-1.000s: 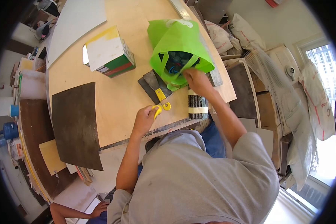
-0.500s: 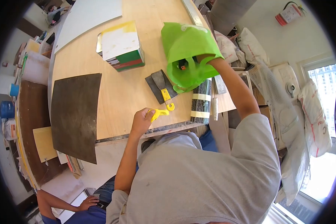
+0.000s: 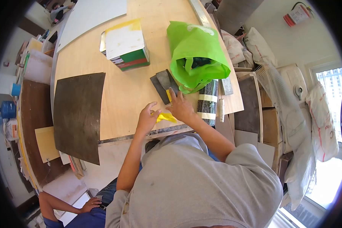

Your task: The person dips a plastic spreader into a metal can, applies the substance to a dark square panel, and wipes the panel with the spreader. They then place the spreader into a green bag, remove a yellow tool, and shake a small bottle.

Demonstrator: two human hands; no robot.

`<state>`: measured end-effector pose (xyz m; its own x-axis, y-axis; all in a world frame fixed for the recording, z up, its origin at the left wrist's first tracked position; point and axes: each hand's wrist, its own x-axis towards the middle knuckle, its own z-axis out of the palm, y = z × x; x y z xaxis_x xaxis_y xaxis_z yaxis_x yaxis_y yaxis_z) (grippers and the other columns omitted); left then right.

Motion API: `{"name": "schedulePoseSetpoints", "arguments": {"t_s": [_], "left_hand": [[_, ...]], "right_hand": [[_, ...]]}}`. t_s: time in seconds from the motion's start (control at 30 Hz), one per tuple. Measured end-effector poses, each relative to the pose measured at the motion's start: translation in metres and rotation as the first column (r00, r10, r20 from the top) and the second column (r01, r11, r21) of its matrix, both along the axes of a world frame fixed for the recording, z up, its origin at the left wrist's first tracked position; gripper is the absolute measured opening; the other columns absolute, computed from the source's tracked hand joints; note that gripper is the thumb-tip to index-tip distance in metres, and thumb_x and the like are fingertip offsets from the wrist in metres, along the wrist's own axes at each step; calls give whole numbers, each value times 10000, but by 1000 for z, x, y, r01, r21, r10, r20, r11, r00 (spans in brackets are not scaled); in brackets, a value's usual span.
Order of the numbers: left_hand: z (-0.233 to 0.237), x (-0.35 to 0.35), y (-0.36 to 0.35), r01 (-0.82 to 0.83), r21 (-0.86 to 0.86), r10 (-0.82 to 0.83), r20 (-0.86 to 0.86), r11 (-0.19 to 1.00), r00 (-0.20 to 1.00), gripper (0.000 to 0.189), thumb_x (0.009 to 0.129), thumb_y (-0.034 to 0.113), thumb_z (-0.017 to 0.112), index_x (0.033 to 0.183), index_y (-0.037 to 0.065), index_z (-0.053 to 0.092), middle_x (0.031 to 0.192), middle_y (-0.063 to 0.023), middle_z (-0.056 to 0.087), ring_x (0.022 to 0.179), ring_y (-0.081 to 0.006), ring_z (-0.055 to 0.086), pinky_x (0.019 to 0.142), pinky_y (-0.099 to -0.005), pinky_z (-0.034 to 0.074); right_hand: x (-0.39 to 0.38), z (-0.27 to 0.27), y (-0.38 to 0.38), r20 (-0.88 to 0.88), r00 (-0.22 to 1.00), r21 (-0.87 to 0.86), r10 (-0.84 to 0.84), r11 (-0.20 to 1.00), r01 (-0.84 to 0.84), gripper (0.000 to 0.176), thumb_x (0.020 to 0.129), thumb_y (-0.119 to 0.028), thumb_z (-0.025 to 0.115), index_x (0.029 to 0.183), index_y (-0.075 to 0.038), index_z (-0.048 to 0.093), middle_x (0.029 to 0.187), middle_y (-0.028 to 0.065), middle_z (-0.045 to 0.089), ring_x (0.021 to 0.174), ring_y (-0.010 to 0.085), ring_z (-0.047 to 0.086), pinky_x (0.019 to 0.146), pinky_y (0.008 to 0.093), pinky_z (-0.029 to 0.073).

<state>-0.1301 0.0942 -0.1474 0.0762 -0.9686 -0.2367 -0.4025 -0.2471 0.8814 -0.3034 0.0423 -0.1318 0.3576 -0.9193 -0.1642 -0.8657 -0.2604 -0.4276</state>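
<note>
Left grip (image 3: 147, 118) on yellow handle (image 3: 166, 117) | plywood table (image 3: 131, 89) | sacks (image 3: 321, 114) by window (image 3: 336, 81)

Bag (image 3: 195, 49) behind scrapers (image 3: 162, 84), box (image 3: 126, 45) left of bag

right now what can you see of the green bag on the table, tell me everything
The green bag is bright, seemingly non-woven fabric, with loop handles and a pale print on top. It lies slumped on the plywood table near its right edge, mouth open toward the person, something dark inside. Its lower handle overlaps two dark scraper blades and a banded dark bundle. The right hand rests just below it.
</note>
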Motion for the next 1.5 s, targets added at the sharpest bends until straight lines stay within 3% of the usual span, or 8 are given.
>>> {"name": "schedulePoseSetpoints", "arguments": {"t_s": [0.17,0.37,0.73,0.97,1.07,1.3,1.4,1.5], "left_hand": [[-17,-20,-38,-36,46,19,323,998,946,472,802,330,648,1096,-31,569,960,-264,630,896,-371,632,763,-416,498],[-32,-26,-58,30,-121,-1,232,992,973,415,828,320,633,953,-76,619,777,-217,648,723,-295,651,629,-372,492],[-11,-10,27,-79,301,122,-127,950,984,280,864,239,633,871,-38,671,680,-24,617,603,-83,540,552,-236,430],[38,-12,-18,146,294,-243,325,945,914,514,853,413,602,957,-89,646,782,-179,661,685,-216,629,659,-288,486],[38,-28,-74,90,-54,-63,383,994,922,737,797,584,566,1077,-98,591,1014,-295,609,972,-386,606,854,-409,473],[81,-61,-154,143,0,-117,573,990,811,432,839,436,535,877,23,657,880,-228,645,865,-380,627,748,-455,503],[87,-62,-153,168,-21,-125,585,986,802,432,854,413,509,867,9,663,873,-255,638,860,-402,623,744,-472,498],[83,-63,-157,126,-16,-96,554,992,827,506,877,458,468,861,-8,663,883,-269,633,860,-416,619,745,-487,491]], "right_hand": [[-23,-29,-12,326,945,-9,16,1000,-14,599,813,-158,532,1308,105,321,1194,269,471,1077,407,496,934,453,408],[-11,-46,-23,110,993,-287,-33,956,64,568,842,-224,549,1247,135,375,1218,296,459,1142,402,430,939,475,385],[-30,-61,33,501,609,757,-615,653,37,791,678,-219,795,1262,103,368,1037,187,562,889,213,582,757,308,483],[-79,3,54,535,633,621,-559,768,154,905,665,-321,761,1320,119,319,1301,290,428,1229,336,424,1026,361,331],[-119,4,37,556,594,611,-582,770,183,881,674,-277,757,1334,102,313,1299,265,427,1203,306,434,1017,358,334],[-160,88,-51,769,478,279,-424,896,345,717,740,-123,694,1326,87,341,1266,233,476,1095,261,520,961,355,392],[-159,80,-71,641,732,-214,-230,863,458,717,740,-138,700,1327,78,349,1231,226,510,1080,268,535,952,351,402],[-145,87,-69,436,851,4,-292,946,323,793,700,-263,725,1326,68,367,1168,228,551,1039,274,566,865,346,453]]}}
